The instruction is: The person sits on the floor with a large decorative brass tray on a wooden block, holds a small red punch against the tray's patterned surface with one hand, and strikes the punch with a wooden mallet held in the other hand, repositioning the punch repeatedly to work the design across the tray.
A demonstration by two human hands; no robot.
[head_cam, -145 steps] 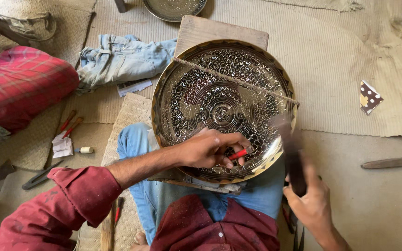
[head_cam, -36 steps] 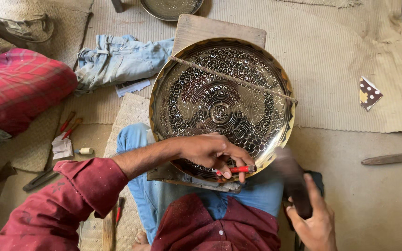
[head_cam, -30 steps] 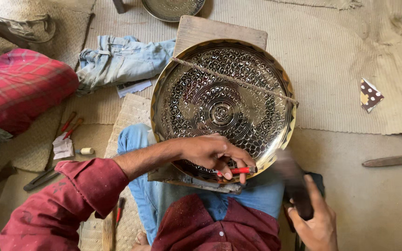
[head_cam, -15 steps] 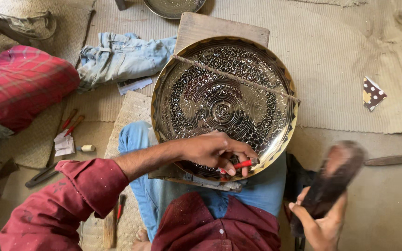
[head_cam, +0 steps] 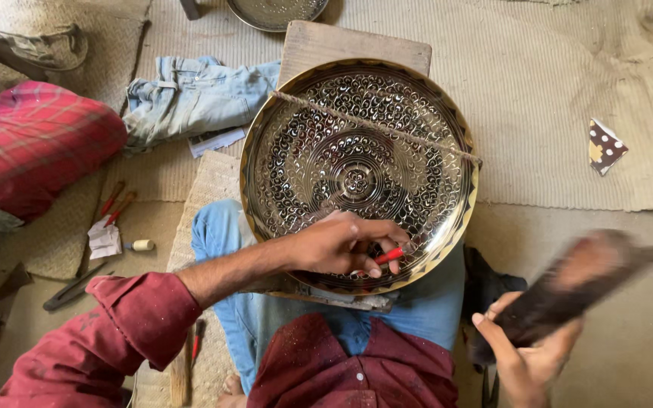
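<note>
A large round brass tray with dense engraved patterns rests on my lap and a wooden board. A thin rope runs across its upper part. My left hand lies on the tray's near rim and grips a small red-handled chisel, tip toward the rim. My right hand is low at the right, off the tray, holding a dark wooden mallet that is blurred with motion.
Another person's red checked sleeve is at the left. Folded blue denim lies behind the tray. Red tools, a small paper and pliers lie on the floor at left. A spotted scrap sits on the woven mat.
My right hand has swung the mallet up and out to the right, away from the tray's rim. My left hand keeps the chisel on the near rim.
</note>
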